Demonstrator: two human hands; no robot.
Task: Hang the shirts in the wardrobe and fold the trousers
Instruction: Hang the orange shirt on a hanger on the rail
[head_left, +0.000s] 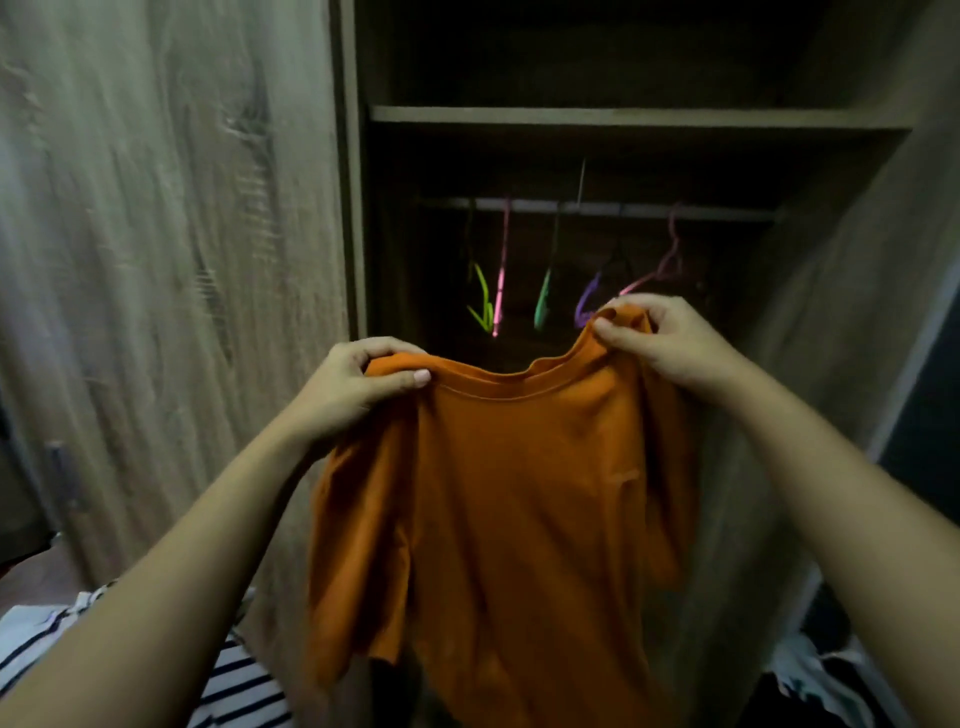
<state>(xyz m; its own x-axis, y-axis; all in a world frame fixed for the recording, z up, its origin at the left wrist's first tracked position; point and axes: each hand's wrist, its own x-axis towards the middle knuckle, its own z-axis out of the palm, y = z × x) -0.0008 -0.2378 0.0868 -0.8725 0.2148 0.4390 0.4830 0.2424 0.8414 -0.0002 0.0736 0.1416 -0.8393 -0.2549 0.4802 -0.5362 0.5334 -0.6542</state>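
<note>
orange cotton T-shirt (519, 493): held up by both shoulders before open wooden wardrobe (623, 117) | left hand (353, 387): fingers pinch left shoulder | right hand (660, 332): fingers pinch right shoulder | coloured plastic hangers (543, 299): on rail behind

Orange shirt (519, 493) held up by both shoulders before the open wardrobe (597, 117). Left hand (353, 387) pinches the left shoulder seam; right hand (649, 332) pinches the right, slightly higher. The shirt hangs with its neckline sagging between the hands. Behind, a rail (597, 207) carries empty hangers (501, 265) in yellow-green, pink, green and purple. A striped garment (244, 686) lies at lower left.
</note>
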